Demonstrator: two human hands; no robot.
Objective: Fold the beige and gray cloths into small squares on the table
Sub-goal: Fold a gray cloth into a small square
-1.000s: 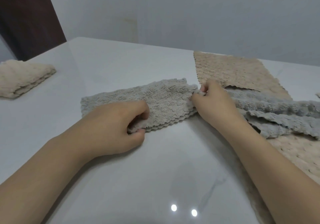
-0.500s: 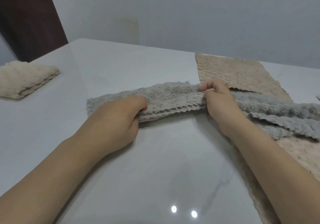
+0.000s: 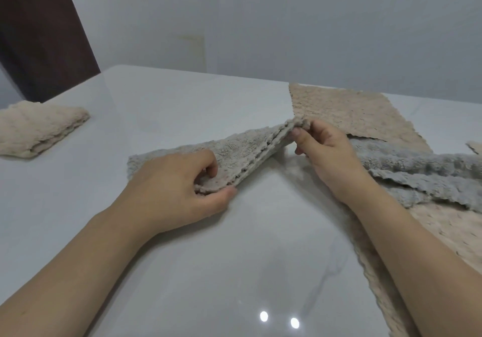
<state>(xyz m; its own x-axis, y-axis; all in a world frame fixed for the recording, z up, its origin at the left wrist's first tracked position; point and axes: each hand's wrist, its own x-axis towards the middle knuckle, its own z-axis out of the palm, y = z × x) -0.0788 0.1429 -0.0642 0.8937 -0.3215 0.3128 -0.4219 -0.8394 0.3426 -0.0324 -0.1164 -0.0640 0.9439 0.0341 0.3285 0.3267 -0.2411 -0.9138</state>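
Note:
A gray cloth [image 3: 242, 151], folded into a long strip, lies in the middle of the white table [image 3: 182, 101]. My left hand [image 3: 177, 188] pinches its near edge at the left part, thumb under and fingers on top. My right hand [image 3: 326, 148] pinches the strip's right end and holds it lifted off the table, so the strip slopes up to the right. A beige cloth [image 3: 360, 117] lies flat at the right, under a heap of gray cloths [image 3: 422, 177].
A folded beige cloth [image 3: 39, 128] sits at the table's left edge. A gray wall rises behind the table, with a dark door at the far left. Another cloth's corner [image 3: 476, 146] shows at the right edge.
My right hand has raised the right end of the gray strip off the table. My left hand stays pinching the near edge on the left part.

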